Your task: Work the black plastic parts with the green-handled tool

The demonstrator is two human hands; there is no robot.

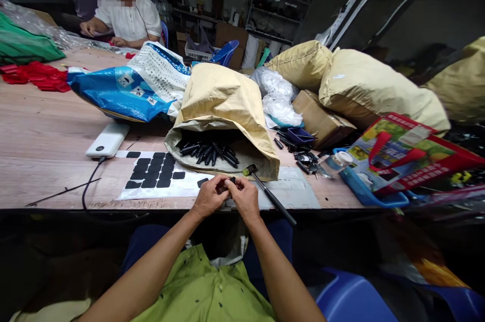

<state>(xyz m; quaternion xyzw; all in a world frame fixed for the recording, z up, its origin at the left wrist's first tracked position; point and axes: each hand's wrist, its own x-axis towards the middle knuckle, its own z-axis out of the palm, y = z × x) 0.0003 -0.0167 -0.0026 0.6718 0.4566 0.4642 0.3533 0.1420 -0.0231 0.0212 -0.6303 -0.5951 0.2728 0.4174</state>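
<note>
At the bench (49, 132)'s near edge, left hand (210, 196) and right hand (245, 198) pinch a small dark piece (232, 180), fingers together; shelving (278, 11) stands beyond.

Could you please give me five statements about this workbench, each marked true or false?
1. The left hand and right hand meet around a small dark piece. True.
2. The hammer is in the right hand. False: it lies beside that hand, unheld.
3. The open yellow sack holds black pieces. True.
4. The white device has no cable attached. False: a dark cable is plugged into it.
5. The red-handled bag is left of the sack. False: it is to the right.
</note>
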